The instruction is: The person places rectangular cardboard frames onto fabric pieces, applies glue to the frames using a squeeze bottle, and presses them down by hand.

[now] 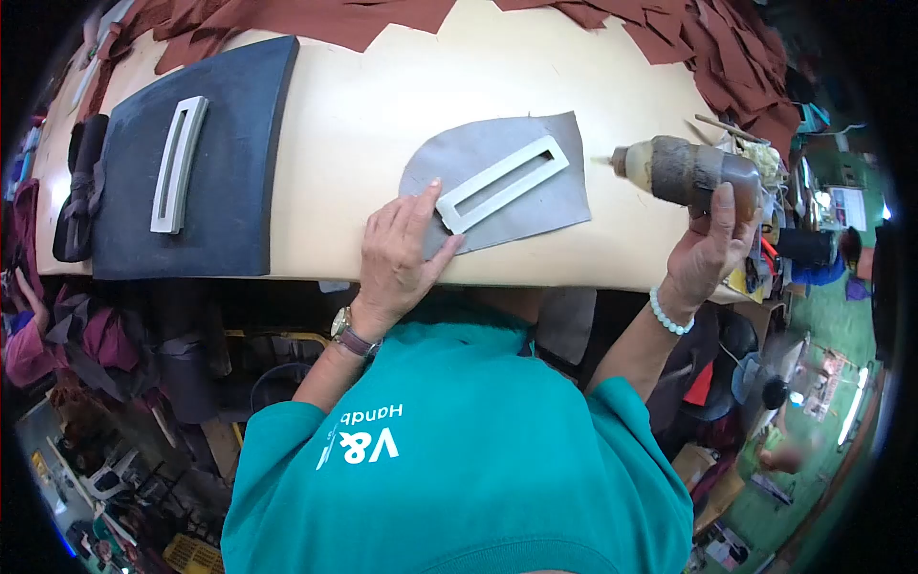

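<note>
My left hand (400, 251) rests at the lower left end of a pale slotted frame (502, 185), its thumb and a fingertip touching that end. Beneath the frame lies a grey piece of material (545, 212) with a rounded left side. My right hand (712, 244) is wrapped round a brown glue bottle (684, 170), which is tilted sideways, its nozzle pointing left towards the grey piece. The nozzle is apart from the frame.
A dark board (234, 172) at the left carries another slotted frame (179, 165). Beside it sits a dark rolled bundle (78, 191). Reddish-brown scraps (306, 21) line the far edge of the table (354, 105). A person's hand (32, 301) shows at the far left.
</note>
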The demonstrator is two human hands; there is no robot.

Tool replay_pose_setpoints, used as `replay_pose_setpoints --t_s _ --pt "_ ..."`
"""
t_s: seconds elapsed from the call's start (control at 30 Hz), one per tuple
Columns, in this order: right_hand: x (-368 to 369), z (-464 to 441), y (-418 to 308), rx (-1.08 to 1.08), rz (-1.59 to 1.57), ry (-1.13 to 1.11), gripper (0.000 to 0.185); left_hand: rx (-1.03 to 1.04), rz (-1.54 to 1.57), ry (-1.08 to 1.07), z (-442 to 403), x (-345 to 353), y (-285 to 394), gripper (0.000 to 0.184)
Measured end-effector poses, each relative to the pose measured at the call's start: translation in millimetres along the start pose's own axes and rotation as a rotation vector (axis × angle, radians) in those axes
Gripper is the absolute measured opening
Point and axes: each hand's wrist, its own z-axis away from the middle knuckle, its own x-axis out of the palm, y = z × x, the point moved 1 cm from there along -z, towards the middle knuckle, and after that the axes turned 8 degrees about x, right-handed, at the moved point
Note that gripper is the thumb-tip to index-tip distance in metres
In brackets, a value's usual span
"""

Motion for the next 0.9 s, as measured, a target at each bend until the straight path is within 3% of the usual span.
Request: replay_pose_setpoints --t_s 0.1,0.13,0.2,0.23,0.27,0.4,0.47,0.57,0.63,0.73,0.77,0.83,0.9 --pt "8 -11 -5 0.094 -0.056 -0.069 0.041 0.012 0.008 0.012 1 2 -2 0.067" --pt "10 -16 -6 0.031 -0.031 -0.069 0.04 0.009 0.016 0.018 1 1 -1 0.067" --pt "4 -36 -20 -0.326 0.232 0.082 0.04 0.003 0.016 0.008 0 -1 -1 0.068" --pt "10 -38 -48 -0.386 0.198 0.263 0.027 -0.002 0.021 0.0 1 -2 0 0.068" --pt "10 -41 -72 -0.524 0.154 0.334 0.028 -0.014 0.021 -0.016 1 -2 0 0.067" --pt "7 -33 -114 -1.059 0.076 0.134 0.033 -0.023 0.03 -0.02 -1 -3 2 0.063" --pt "20 -19 -88 -0.986 0.219 0.012 0.035 -0.026 0.032 -0.031 -2 -4 2 0.061" --pt "52 4 -11 -0.653 0.796 -0.303 0.038 -0.015 0.027 -0.024 -1 -4 2 0.059" --pt "53 4 -14 -0.674 0.617 -0.253 0.041 0.003 0.013 0.006 -3 -1 0 0.058" --pt "10 -11 -70 -1.07 0.214 -0.257 0.055 -0.01 0.009 -0.016 2 -3 1 0.057" --pt "4 -9 -78 -1.1 0.154 -0.171 0.055 -0.006 0.009 -0.015 -1 -2 1 0.056" --pt "17 2 -62 -0.944 0.252 -0.094 0.056 0.004 0.011 -0.007 -3 -2 2 0.055" --pt "36 18 -16 -0.707 0.715 -0.336 0.059 0.014 0.0 -0.021 3 -5 2 0.057"
